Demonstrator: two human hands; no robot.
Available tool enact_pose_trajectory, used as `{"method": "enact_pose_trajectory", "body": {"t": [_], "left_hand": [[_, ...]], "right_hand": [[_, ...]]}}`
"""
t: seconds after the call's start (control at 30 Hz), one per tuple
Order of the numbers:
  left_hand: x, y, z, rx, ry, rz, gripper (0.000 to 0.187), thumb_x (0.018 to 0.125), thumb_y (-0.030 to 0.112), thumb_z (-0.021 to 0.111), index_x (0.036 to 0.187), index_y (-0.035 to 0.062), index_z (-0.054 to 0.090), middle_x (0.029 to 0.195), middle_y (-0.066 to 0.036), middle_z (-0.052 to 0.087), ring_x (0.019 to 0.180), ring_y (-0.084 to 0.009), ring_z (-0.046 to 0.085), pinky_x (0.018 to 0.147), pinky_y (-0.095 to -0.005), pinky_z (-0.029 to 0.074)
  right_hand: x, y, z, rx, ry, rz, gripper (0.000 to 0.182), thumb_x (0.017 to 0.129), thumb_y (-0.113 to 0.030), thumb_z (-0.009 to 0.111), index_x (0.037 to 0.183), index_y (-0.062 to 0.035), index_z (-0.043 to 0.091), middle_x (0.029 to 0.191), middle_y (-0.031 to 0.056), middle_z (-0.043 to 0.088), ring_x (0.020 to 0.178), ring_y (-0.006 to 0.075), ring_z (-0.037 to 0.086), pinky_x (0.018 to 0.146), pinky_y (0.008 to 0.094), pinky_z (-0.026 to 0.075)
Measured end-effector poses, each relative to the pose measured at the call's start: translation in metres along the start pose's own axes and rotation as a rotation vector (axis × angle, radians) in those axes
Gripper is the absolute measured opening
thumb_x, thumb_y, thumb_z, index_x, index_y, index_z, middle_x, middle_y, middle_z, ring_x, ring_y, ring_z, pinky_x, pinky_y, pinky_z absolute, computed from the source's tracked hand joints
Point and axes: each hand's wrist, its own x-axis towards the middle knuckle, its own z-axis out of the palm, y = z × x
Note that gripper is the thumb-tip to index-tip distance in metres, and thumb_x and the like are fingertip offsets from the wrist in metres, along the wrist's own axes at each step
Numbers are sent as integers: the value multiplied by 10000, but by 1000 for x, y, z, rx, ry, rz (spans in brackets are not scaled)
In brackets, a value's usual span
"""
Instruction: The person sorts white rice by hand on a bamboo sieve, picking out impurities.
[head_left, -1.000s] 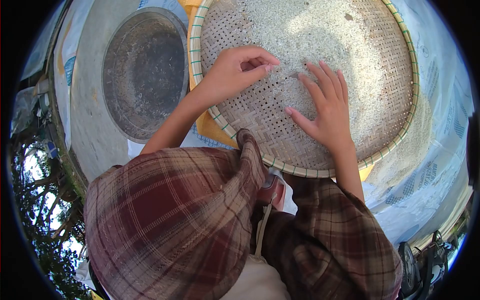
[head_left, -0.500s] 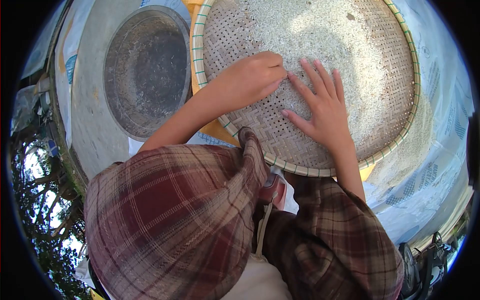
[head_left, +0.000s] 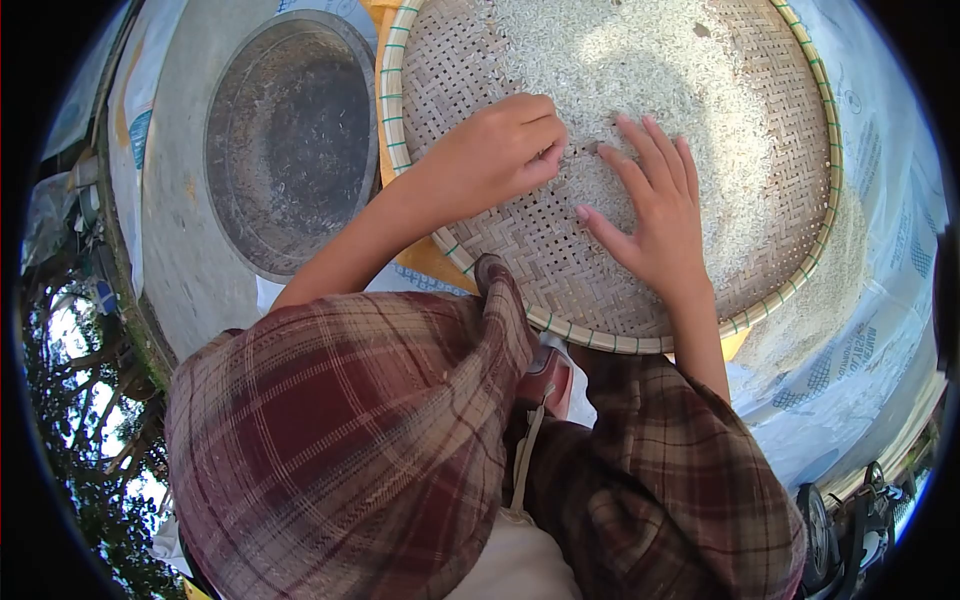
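Note:
A round woven tray [head_left: 600, 338] with a green-stitched rim fills the upper middle of the view. White grains [head_left: 690, 110] lie spread over its weave, thickest toward the top and right. My left hand [head_left: 500, 150] hovers or rests at the left part of the grains, fingers curled together; whatever its fingertips hold is hidden. Just right of it, my right hand [head_left: 650, 200] is spread over the grains with fingers apart and nothing held.
A dark round basin [head_left: 290, 150] stands left of the tray, with scattered pale bits inside. Printed plastic sheeting [head_left: 850, 350] with more grains lies on the right. A motorbike [head_left: 850, 530] shows at the lower right, tree branches at lower left.
My left hand has shifted slightly left and up. My right hand has moved a little to the right, so the gap between the hands is wider.

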Motion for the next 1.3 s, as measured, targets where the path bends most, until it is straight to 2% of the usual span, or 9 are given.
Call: {"method": "enact_pose_trajectory", "body": {"t": [0.1,0.2,0.43,0.5,0.53,0.67,0.8,0.97,1.3], "left_hand": [[-6,3,-15,-310,42,-361,91,789,49,630,863,9,595,801,-20,561,686,-100,553,629,-228,455],[-24,-11,-39,-384,369,-601,76,826,62,610,878,7,611,795,21,569,708,-49,534,645,-197,445],[-102,-81,-95,519,418,-977,248,823,155,626,1057,72,625,929,-125,623,866,-172,606,766,-290,476],[-118,-103,-80,1231,421,-828,316,816,196,633,1119,111,609,1135,-171,560,1056,-228,551,863,-339,446],[-102,-87,-79,1229,420,-825,316,816,196,633,1119,111,609,1135,-171,560,1056,-228,551,863,-339,446],[-39,-13,-51,408,591,-476,251,805,147,643,1047,83,623,1194,-112,539,1067,-216,535,883,-337,438],[-12,33,3,-223,47,-173,109,781,71,631,883,32,623,924,-74,599,829,-219,596,711,-313,478],[-12,30,33,-213,-125,-4,96,759,45,624,848,17,602,832,-86,553,768,-257,567,663,-345,470],[-11,24,28,-119,-162,32,88,767,62,616,842,19,596,819,-85,544,767,-259,562,657,-352,469]], "right_hand": [[1,1,-2,21,44,3,451,731,-383,669,1052,-72,602,1283,106,476,1256,295,370,1053,480,226],[1,2,-5,44,122,1,374,725,-335,679,980,-69,610,1239,99,510,1224,293,406,1038,475,254],[-3,13,-6,39,297,32,153,729,-110,633,871,-59,607,1087,84,579,1108,289,496,970,433,335],[-3,13,-6,49,331,26,135,726,-81,623,858,-58,607,1061,81,588,1087,288,510,954,422,349],[-3,12,-5,57,340,26,131,719,-75,624,848,-58,607,1045,78,594,1073,287,521,944,414,358],[-5,14,-9,107,229,41,140,710,-84,619,846,-60,598,1076,78,581,1100,287,503,957,425,342],[-6,-2,-21,-31,130,58,262,719,-153,639,962,-69,586,1188,92,524,1193,293,427,1007,458,283],[-26,-5,-14,-109,-47,173,580,724,-305,684,1223,-89,483,1343,101,397,1297,298,299,1069,493,170],[-25,-2,-8,-90,-1,219,558,756,-313,665,1237,-97,482,1358,90,391,1297,285,300,1071,496,152]]}}
